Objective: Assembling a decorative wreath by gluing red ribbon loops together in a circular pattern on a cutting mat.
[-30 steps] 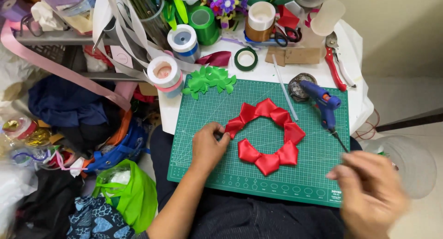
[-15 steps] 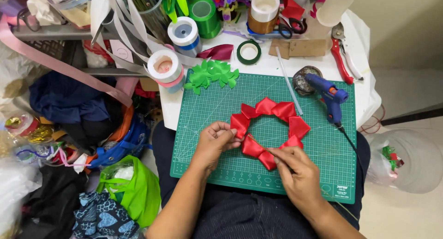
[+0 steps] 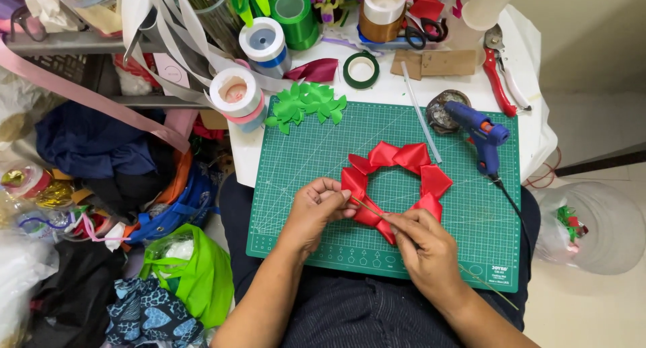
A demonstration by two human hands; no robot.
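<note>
Both hands are down on the green gridded cutting mat (image 3: 316, 160), which lies on the white surface (image 3: 383, 92) and reaches over the person's lap, and at its middle sits the red satin ribbon wreath of folded petals (image 3: 397, 180), an open ring with its lower edge right under the fingers. The left hand (image 3: 316, 210) is curled in on the wreath's lower left, fingers pinched shut on a red fold there. The right hand (image 3: 424, 247) is at the lower right of the ring, fingers closed around a thin pale stick (image 3: 367, 208) that runs slantwise from the left fingertips, across the red ribbon, through the right fist and out past the wrist toward the mat's near right corner. Up on the mat's right side lies the blue hot glue gun (image 3: 481, 136), nozzle toward a small dark round dish (image 3: 444, 109), well apart from both hands. A clear glue rod (image 3: 420, 112) lies just left of it. At the mat's top left corner there's a heap of green ribbon leaves (image 3: 306, 104). Behind them stand a roll of pink and white ribbon (image 3: 235, 96), a blue and white ribbon roll (image 3: 264, 42) and a small green tape ring (image 3: 361, 69). Red-handled pliers (image 3: 501, 72) rest at the far right of the surface.
</note>
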